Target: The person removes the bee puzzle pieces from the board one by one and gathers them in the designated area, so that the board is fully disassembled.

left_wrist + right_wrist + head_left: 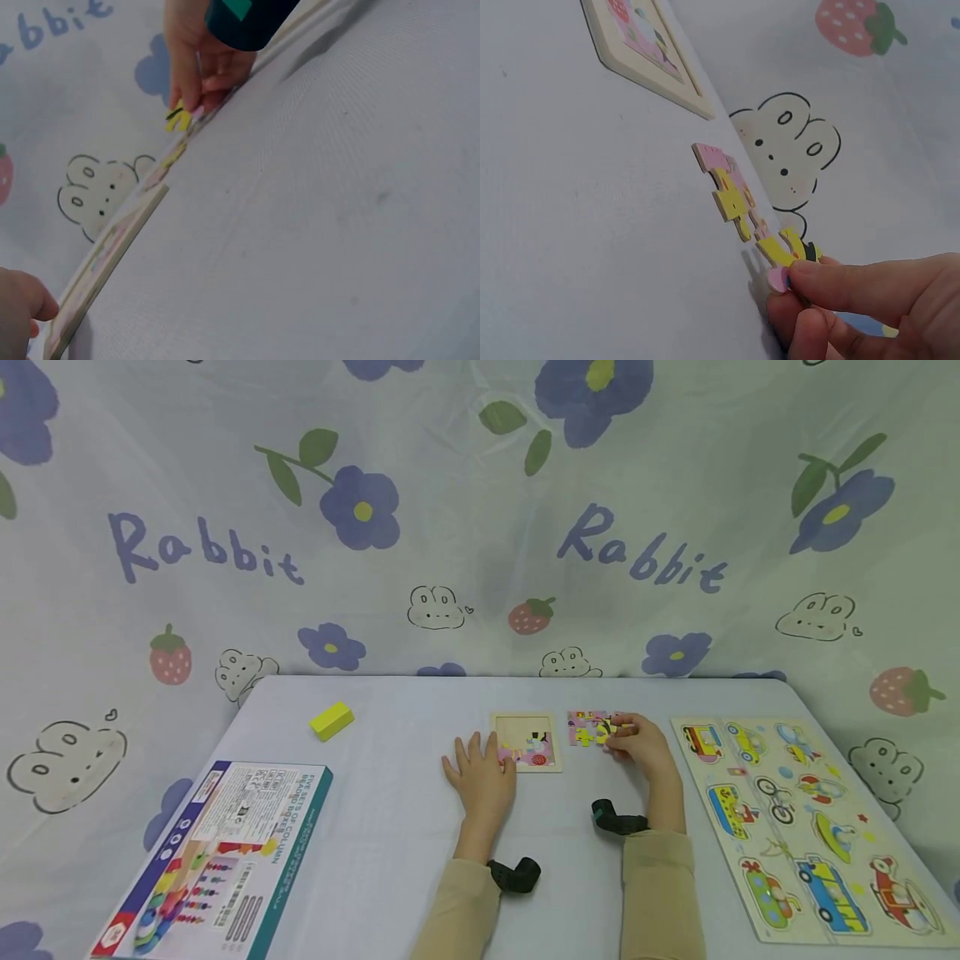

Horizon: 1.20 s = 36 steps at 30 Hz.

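A small wooden puzzle tray [557, 752] lies near the middle of the table, with joined pink pieces along its lower part. My left hand [483, 783] rests at its lower left side, fingers spread, a thumb by the rim. To the right of the tray lie several loose jigsaw pieces [582, 727], pink and yellow. My right hand [640, 745] pinches a yellow, pink and black jigsaw piece [778, 251] between thumb and fingers, at the right end of that group. In the right wrist view this piece is tilted up off the white tabletop.
A large wooden board of vehicle shapes [813, 835] lies at the right. At the left is a flat toy box [225, 860] with a teal side. A yellow block [332, 722] sits at the back left. A printed curtain [480, 527] hangs behind the table [375, 827].
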Tool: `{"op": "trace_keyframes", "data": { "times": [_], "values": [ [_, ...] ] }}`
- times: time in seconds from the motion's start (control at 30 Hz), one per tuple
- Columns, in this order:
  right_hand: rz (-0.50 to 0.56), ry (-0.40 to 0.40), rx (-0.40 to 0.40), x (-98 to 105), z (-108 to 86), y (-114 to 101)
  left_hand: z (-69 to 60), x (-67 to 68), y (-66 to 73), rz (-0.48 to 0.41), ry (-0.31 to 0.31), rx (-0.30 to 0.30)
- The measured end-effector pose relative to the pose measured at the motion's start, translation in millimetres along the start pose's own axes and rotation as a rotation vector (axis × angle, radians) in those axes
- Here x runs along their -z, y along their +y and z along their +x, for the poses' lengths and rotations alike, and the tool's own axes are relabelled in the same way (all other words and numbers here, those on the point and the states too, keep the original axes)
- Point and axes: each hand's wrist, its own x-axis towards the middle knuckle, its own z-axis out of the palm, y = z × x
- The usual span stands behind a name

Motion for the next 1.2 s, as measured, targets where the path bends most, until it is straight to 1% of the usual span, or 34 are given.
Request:
{"op": "trace_keyframes", "data": {
  "times": [0.07, 0.2, 0.3, 0.4, 0.5, 0.57, 0.67, 0.77, 0.87, 1.0, 1.1, 1.2],
  "values": [
    [-0.016, 0.009, 0.0, -2, 0.2, 0, -0.2, -0.2, -0.2, -0.003, -0.007, 0.004],
    [-0.056, 0.037, 0.009, -5, 2.4, 2, -0.6, -0.3, -0.4, -0.01, -0.005, -0.008],
    [-0.088, 0.059, 0.007, -8, 3.8, 2, -1.2, 0.7, -0.6, -0.012, -0.021, -0.021],
    [-0.11, 0.067, 0.002, -9, 3.9, 3, -1.3, 2.1, -1.0, -0.002, -0.05, -0.031],
    [-0.127, 0.074, -0.001, -10, 3.2, 2, -1.1, 2.8, -1.2, 0.011, -0.054, -0.048],
    [-0.145, 0.083, 0.015, -10, 2.2, 0, -0.9, 2.8, -1.2, 0.021, -0.057, -0.054],
    [-0.173, 0.089, 0.063, -12, 1.5, -5, -0.6, 2.2, -1.0, 0.031, -0.063, -0.056],
    [-0.197, 0.071, 0.136, -17, 1.7, -11, 0.0, 1.3, -1.2, 0.039, -0.066, -0.056],
    [-0.201, 0.028, 0.186, -25, 2.5, -17, 0.5, 0.3, -1.6, 0.038, -0.064, -0.057],
    [-0.192, -0.022, 0.218, -37, 3.4, -23, 0.5, -0.6, -1.9, 0.031, -0.065, -0.055],
    [-0.197, -0.042, 0.224, -45, 3.7, -26, 0.3, -0.6, -1.7, 0.032, -0.068, -0.052],
    [-0.227, -0.053, 0.238, -52, 2.6, -27, 0.2, -0.4, -1.8, 0.037, -0.069, -0.053]
  ]
}}
